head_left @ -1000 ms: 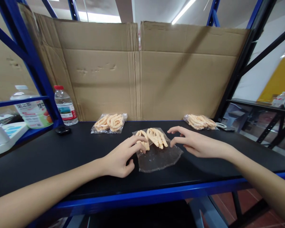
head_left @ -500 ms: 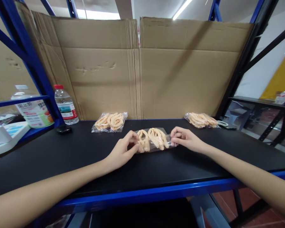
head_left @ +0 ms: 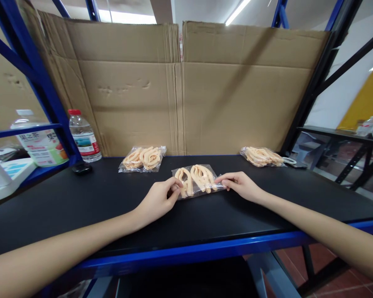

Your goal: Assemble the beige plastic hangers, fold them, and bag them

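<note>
A clear plastic bag of pale, peach-coloured looped strips (head_left: 201, 177) lies on the black table in front of me. The strips form two bundles inside it; I cannot tell what they are. My left hand (head_left: 159, 198) pinches the bag's left end between thumb and fingers. At the other end, my right hand (head_left: 243, 186) has its index finger stretched over the plastic beside the right bundle, the thumb close below at the bag's edge. A similar bag (head_left: 144, 159) sits farther back on the left, and another bag (head_left: 261, 157) at the back right.
Cardboard panels (head_left: 136, 91) stand along the table's back edge. On the left are a water bottle with a red cap (head_left: 84, 138), a black computer mouse (head_left: 82, 168) and a larger labelled bottle (head_left: 39, 142). A phone-like flat object (head_left: 295, 162) lies at the right rear.
My right hand has slid inward along the bag's right end, its index finger now straighter over the plastic. My left hand keeps its hold, and the bag has shifted slightly left.
</note>
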The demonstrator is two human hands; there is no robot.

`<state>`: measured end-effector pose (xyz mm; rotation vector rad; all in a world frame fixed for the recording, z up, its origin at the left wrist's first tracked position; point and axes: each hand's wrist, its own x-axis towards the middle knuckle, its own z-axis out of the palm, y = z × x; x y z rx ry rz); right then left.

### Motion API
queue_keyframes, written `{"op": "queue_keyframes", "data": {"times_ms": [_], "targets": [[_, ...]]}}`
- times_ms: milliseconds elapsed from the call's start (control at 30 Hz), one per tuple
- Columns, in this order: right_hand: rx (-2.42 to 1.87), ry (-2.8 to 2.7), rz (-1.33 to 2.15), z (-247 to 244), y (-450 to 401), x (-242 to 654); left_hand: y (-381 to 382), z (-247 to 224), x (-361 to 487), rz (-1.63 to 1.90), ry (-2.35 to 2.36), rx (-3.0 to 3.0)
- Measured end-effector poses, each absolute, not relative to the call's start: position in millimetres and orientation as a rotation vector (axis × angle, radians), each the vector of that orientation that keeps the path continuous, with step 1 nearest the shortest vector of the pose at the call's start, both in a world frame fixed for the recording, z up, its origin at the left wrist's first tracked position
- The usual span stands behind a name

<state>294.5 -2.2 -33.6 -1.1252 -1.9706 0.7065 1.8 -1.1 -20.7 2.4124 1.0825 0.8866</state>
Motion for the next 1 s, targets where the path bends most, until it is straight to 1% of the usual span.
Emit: {"op": "queue_keyframes", "data": {"times_ms": [133,333,567,800,867,1000], "targets": [[-1.077,-2.095,0.688,-31.7,-2.9,299.8,-3.2,-19.4,0.9,0.815,1.132,2.533],[-0.988,-2.171,0.759,-33.1,-4.0,303.9,-10.5,-16.0,1.5,0.709,1.18,2.734],[-1.008,-2.188,0.333,-41.8,-2.5,297.0,-7.7,-20.2,-1.5,0.685,1.165,2.847],[-0.941,-2.173,0.157,-44.1,-2.2,292.1,-9.9,-15.4,-1.8,0.432,1.276,3.272],[-0.925,-2.114,0.138,-42.5,-1.1,290.9,-9.6,-11.5,-3.3,0.476,1.282,3.323],[-0.854,-1.975,0.118,-29.1,0.7,287.3,-3.7,3.3,-7.3,0.824,1.139,3.239]]}}
